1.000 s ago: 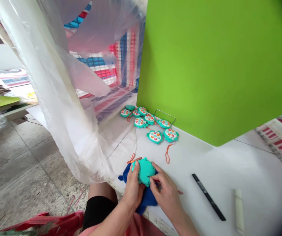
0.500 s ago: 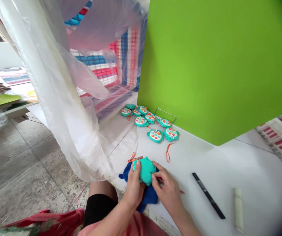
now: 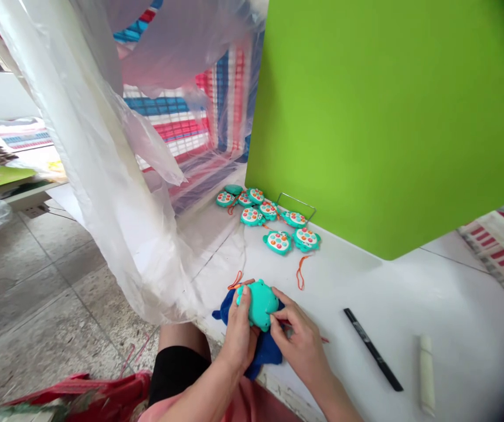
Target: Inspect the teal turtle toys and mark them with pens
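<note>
A big lime-green panel (image 3: 379, 123) stands on the white tabletop (image 3: 322, 287), beside a cluster of turtle-shaped push-button toys (image 3: 278, 242) and well apart from a black marker (image 3: 373, 350). Near the table's edge, above a dark-blue cloth (image 3: 266, 351), the left hand (image 3: 238, 328) has its thumb and fingers clamped around a teal toy turtle (image 3: 262, 303), while the right hand's (image 3: 298, 331) thumb and index finger pinch close together at its side.
</note>
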A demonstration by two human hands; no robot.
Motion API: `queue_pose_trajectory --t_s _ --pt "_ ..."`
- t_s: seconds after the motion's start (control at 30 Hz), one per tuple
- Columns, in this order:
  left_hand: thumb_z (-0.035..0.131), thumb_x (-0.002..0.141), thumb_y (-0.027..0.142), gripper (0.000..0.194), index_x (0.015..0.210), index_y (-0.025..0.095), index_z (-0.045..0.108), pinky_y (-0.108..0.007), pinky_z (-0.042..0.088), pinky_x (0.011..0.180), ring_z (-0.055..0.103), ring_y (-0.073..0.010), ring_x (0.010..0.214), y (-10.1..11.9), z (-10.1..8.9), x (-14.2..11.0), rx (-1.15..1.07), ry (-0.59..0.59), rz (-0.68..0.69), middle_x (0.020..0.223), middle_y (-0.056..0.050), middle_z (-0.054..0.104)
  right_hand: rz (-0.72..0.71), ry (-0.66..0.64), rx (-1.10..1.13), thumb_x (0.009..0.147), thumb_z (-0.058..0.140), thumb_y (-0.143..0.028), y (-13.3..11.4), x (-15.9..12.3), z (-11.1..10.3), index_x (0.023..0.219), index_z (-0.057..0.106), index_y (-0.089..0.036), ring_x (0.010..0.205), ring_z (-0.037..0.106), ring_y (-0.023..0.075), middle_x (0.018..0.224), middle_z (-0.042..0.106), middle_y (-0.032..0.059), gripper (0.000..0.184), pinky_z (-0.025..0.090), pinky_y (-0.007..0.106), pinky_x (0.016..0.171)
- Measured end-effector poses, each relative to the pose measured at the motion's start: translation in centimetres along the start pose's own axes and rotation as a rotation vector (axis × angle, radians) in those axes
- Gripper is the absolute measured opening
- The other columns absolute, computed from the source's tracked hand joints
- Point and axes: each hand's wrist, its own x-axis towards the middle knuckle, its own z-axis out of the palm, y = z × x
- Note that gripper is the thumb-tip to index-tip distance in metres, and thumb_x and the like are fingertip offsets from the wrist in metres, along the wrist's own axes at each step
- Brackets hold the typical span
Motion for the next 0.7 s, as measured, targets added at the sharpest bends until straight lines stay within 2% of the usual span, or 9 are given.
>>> queue_pose_trajectory --t_s 0.17,0.3,0.5,0.7 --pt "0.059 0.084 0.045 0.039 0.113 0.019 0.055 -0.031 0.048 0.082 0.064 -0.0201 0.09 -0.16 -0.01 0.02 0.013 -0.005 0.008 0.099 -0.008 0.067 0.009 0.028 -0.024 0.085 0.049 -0.015 0.11 -0.1 0.17 0.076 0.052 -0.022 0.093 0.067 0.0209 0.117 0.064 0.0128 0.012 0.059 0.032 0.072" --pt "0.056 0.086 0.045 0.038 0.114 0.019 0.054 -0.031 0.048 0.083 0.063 -0.0207 0.093 -0.09 0.05 -0.11 0.022 -0.006 0.01 0.1 -0.008 0.067 0.023 -0.001 0.002 0.084 0.05 -0.016 0.1 -0.11 0.16 0.074 0.052 -0.022 0.095 0.067 0.0215 0.12 0.063 0.013 0.012 0.059 0.032 0.072" --pt "0.058 0.084 0.045 0.038 0.112 0.019 0.055 -0.031 0.048 0.082 0.063 -0.0213 0.094 0.02 0.09 -0.06 0.016 -0.004 0.005 0.1 -0.008 0.067 0.008 0.037 -0.018 0.085 0.049 -0.015 0.04 -0.13 0.12 0.076 0.052 -0.022 0.093 0.067 0.0208 0.117 0.065 0.0129 0.012 0.059 0.032 0.072" --pt "0.06 0.083 0.045 0.039 0.112 0.019 0.057 -0.031 0.048 0.083 0.063 -0.0207 0.093 0.07 0.17 -0.17 0.0 -0.002 0.0 0.101 -0.008 0.067 -0.012 0.023 0.002 0.085 0.051 -0.015 -0.09 0.0 0.04 0.077 0.053 -0.022 0.097 0.066 0.0217 0.119 0.063 0.0135 0.011 0.059 0.033 0.073"
